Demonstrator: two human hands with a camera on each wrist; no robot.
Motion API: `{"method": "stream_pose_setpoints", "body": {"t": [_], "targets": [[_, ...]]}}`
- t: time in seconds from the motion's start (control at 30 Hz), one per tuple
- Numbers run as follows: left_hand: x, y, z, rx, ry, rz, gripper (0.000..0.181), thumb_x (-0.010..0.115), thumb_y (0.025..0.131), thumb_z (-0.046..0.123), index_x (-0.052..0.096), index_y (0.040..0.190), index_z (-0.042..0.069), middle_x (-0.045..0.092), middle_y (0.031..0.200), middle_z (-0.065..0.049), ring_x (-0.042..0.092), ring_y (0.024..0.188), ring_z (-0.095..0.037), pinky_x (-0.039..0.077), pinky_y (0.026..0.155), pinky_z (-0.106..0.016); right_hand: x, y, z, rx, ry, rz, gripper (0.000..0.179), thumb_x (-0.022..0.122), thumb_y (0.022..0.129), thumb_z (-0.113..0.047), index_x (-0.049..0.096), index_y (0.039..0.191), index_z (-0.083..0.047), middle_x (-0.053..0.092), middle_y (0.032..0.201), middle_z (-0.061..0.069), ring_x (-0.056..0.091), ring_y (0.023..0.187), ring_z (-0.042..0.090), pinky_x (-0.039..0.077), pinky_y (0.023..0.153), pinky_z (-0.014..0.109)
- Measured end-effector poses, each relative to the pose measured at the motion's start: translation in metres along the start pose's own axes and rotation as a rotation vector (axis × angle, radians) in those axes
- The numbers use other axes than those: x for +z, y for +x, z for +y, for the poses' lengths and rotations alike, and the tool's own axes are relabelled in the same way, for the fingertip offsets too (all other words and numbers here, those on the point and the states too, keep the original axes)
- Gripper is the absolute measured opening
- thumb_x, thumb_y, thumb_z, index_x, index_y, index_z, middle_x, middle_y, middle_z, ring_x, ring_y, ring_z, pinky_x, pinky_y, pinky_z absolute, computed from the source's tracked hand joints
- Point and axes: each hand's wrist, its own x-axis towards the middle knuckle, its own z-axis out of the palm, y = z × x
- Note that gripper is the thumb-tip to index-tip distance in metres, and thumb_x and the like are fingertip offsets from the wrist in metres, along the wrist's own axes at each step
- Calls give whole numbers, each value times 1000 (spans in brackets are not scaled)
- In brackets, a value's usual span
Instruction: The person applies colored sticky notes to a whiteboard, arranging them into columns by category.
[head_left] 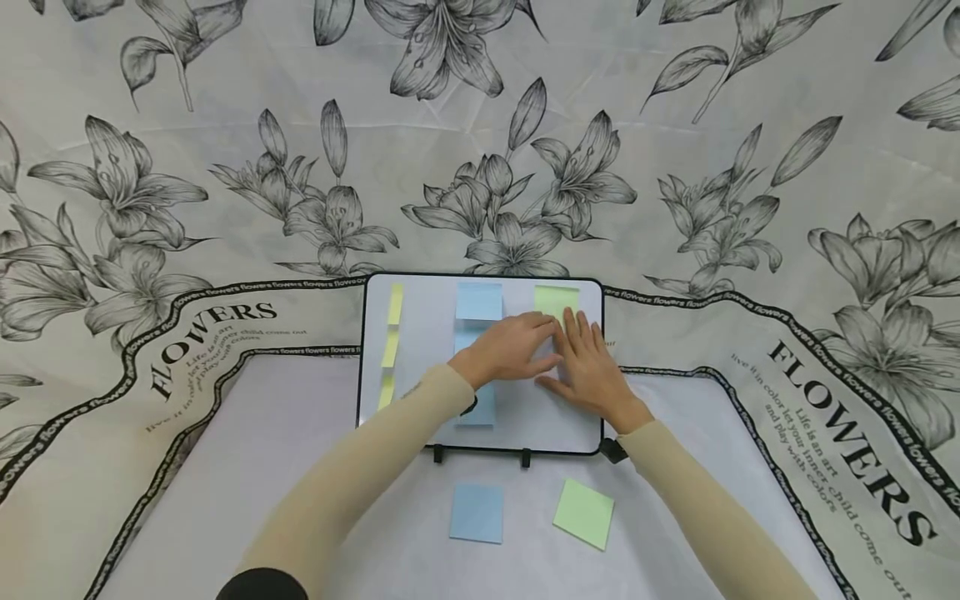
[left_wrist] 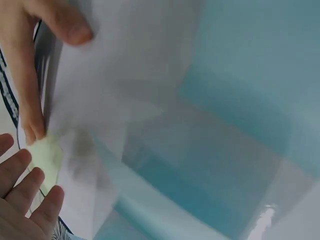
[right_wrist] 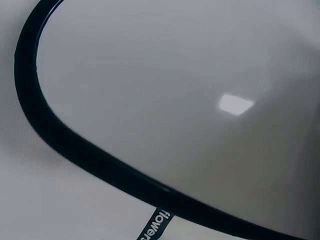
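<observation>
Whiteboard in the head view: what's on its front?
The whiteboard shows yellow notes at left, blue notes down the middle and a green note at upper right. The left hand, left sleeve and right hand hide parts of it; what lies beneath them cannot be seen.

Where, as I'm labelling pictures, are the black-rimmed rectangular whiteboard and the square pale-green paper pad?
Black-rimmed rectangular whiteboard (head_left: 429,335), head view, bare white surface.
Square pale-green paper pad (head_left: 583,514), head view, middle of top sheet.

Head cam looks fwd/down, wrist cams v. nr whiteboard (head_left: 532,408).
</observation>
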Motion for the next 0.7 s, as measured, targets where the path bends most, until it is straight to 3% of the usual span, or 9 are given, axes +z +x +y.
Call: {"method": "stream_pose_setpoints", "body": {"t": [0.13,0.33,0.47,0.7], "targets": [[-3,23,-5,-27,2,-3,66,46,106,55,44,156,12,45,161,-12,41,151,-29,33,125,-40,2,-1,1,-1,35,21,106,32,98,-79,10,164,1,10,167,34,17,152,58,22,120,71],[-1,47,-2,-19,22,-8,69,39,108,57,41,158,10,40,164,-14,35,154,-29,28,127,-39,2,-1,-1,36,83,-20,115,43,93,-81,7,164,1,-5,171,26,8,155,54,14,121,72],[0,57,1,-16,62,-21,70,35,108,58,40,158,10,37,165,-14,33,155,-28,23,128,-37,2,-2,-2,32,75,-28,119,48,91,-81,5,163,3,-7,171,25,1,159,45,14,121,72],[0,62,5,-30,109,-30,71,31,108,60,40,159,11,37,165,-14,32,155,-29,24,128,-39,2,-4,-3,-28,18,3,120,61,86,-76,17,161,6,1,170,28,5,158,45,18,119,73]]}}
